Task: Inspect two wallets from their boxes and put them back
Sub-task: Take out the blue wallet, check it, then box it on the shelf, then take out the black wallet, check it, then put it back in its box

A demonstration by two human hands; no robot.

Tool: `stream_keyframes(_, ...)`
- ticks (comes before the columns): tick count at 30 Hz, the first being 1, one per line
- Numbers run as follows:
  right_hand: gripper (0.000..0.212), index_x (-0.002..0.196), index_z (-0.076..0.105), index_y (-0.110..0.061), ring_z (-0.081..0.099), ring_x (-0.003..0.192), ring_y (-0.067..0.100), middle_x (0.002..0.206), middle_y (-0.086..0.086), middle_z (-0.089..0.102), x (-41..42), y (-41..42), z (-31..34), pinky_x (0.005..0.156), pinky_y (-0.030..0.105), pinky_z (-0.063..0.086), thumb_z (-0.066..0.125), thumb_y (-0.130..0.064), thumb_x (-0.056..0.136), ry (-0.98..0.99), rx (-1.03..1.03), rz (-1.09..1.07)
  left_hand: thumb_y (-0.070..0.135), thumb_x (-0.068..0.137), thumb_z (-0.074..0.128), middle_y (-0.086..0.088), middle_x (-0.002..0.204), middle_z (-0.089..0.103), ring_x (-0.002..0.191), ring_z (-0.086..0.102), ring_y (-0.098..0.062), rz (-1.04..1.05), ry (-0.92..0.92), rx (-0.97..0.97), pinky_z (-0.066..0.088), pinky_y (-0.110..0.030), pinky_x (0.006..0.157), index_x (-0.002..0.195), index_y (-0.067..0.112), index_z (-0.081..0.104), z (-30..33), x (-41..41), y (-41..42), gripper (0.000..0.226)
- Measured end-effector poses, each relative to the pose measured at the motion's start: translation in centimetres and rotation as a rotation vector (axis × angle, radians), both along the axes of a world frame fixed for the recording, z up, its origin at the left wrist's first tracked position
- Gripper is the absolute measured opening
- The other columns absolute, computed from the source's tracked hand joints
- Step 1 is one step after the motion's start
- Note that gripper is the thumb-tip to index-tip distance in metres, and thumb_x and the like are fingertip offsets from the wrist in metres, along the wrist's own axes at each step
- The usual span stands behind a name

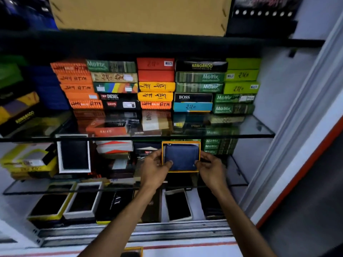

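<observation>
A blue wallet (pixel 181 156) lies inside an open yellow-edged box (pixel 162 151), held upright in front of the middle glass shelf. My left hand (pixel 154 169) grips the box's left side, thumb on the wallet's lower left corner. My right hand (pixel 211 169) grips the right side, thumb touching the wallet's lower right corner. A second open box, white-edged with a dark wallet (pixel 74 154), leans upright on the same shelf to the left.
Stacks of closed coloured wallet boxes (pixel 156 84) fill the upper glass shelf (pixel 259 134). More open boxes with dark wallets (pixel 83 199) lie on the bottom level. A white frame with an orange stripe (pixel 297 173) stands at the right. A cardboard carton (pixel 139 13) sits on top.
</observation>
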State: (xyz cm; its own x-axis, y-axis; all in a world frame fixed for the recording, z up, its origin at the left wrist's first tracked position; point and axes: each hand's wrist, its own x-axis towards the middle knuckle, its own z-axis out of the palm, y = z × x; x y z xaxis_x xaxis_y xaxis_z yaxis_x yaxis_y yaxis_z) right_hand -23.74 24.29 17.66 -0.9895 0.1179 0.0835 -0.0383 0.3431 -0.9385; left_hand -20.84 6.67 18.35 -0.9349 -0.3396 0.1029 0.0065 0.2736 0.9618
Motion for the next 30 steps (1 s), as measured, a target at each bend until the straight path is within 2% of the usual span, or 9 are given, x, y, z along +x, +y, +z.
stream_keyframes(3,0.044,0.130,0.062,-0.016,0.066,0.082,0.009,0.106,0.009,0.077,-1.8,0.0,-0.2,0.070,0.011,0.055,0.066,-0.009,0.088,-0.030,0.038,-0.009,0.004,0.076,0.071,0.004,0.103,0.073,0.087,0.068,-0.004,-0.064,-0.013,-0.007,0.053,-0.009,0.075,0.120,0.021,0.062,-0.3,-1.8,0.2,0.048)
stream_keyframes(7,0.047,0.132,0.061,-0.017,0.069,0.096,0.016,0.103,0.003,0.073,-2.3,0.4,-0.6,0.093,0.038,0.057,0.068,-0.009,0.086,-0.043,0.045,0.026,0.001,0.078,0.068,0.009,0.101,0.071,0.081,0.065,0.010,-0.118,-0.022,0.019,0.051,-0.011,0.075,0.128,0.016,0.057,-0.3,-2.1,-0.3,0.053)
stream_keyframes(11,0.045,0.130,0.060,-0.010,0.065,0.098,0.016,0.115,0.009,0.067,1.6,-0.6,-1.0,0.086,0.027,0.053,0.064,0.002,0.086,0.113,-0.070,-0.013,0.002,0.077,0.071,0.010,0.102,0.067,0.086,0.060,0.001,-0.022,-0.010,0.037,0.052,-0.013,0.077,0.125,0.014,0.059,-0.8,1.0,-2.2,0.051)
stream_keyframes(14,0.036,0.111,0.069,-0.021,0.069,0.087,0.006,0.101,-0.001,0.071,7.2,-2.5,-2.8,0.079,0.014,0.053,0.062,0.001,0.085,0.214,-0.041,-0.002,0.004,0.078,0.071,0.004,0.095,0.073,0.081,0.065,-0.004,0.058,-0.016,-0.001,0.050,-0.009,0.069,0.106,0.019,0.068,-2.9,6.4,-4.8,0.031)
stream_keyframes(17,0.026,0.096,0.074,-0.021,0.070,0.080,0.006,0.090,-0.008,0.075,11.5,-5.5,-7.1,0.067,0.007,0.050,0.063,0.000,0.084,0.091,0.072,0.178,0.008,0.081,0.070,0.006,0.089,0.075,0.078,0.068,-0.004,0.108,-0.146,-0.070,0.056,-0.020,0.068,0.094,0.023,0.071,-6.9,12.3,-7.8,0.020)
stream_keyframes(20,0.017,0.093,0.077,-0.019,0.069,0.071,0.000,0.093,-0.008,0.077,14.6,-8.7,-12.8,0.066,0.016,0.053,0.067,-0.009,0.084,-0.121,0.204,0.385,0.013,0.079,0.073,0.007,0.092,0.074,0.087,0.070,-0.007,0.164,-0.366,-0.144,0.057,-0.028,0.076,0.094,0.020,0.071,-11.6,17.0,-10.5,0.017)
stream_keyframes(22,0.018,0.099,0.076,-0.018,0.072,0.076,0.011,0.099,-0.004,0.077,16.0,-10.6,-15.2,0.076,0.026,0.056,0.065,-0.018,0.085,-0.241,0.303,0.455,0.018,0.076,0.076,0.001,0.099,0.072,0.097,0.069,-0.017,0.174,-0.543,-0.119,0.054,-0.025,0.079,0.100,0.017,0.068,-14.1,19.6,-11.8,0.025)
stream_keyframes(26,0.027,0.108,0.070,-0.012,0.065,0.108,0.025,0.112,0.008,0.072,16.9,-13.4,-16.7,0.090,0.030,0.049,0.057,-0.028,0.091,-0.362,0.620,0.598,0.043,0.060,0.070,-0.010,0.125,0.061,0.110,0.061,-0.029,0.120,-0.804,-0.079,0.052,-0.041,0.094,0.125,0.018,0.053,-16.5,22.4,-13.3,0.072)
stream_keyframes(30,0.036,0.109,0.066,-0.006,0.061,0.113,0.030,0.115,0.013,0.067,16.6,-15.2,-17.4,0.090,0.033,0.052,0.059,-0.032,0.085,-0.486,0.695,0.555,0.027,0.047,0.079,-0.016,0.131,0.061,0.116,0.058,-0.031,0.089,-0.809,-0.039,0.050,-0.036,0.094,0.130,0.011,0.049,-17.5,23.0,-13.5,0.089)
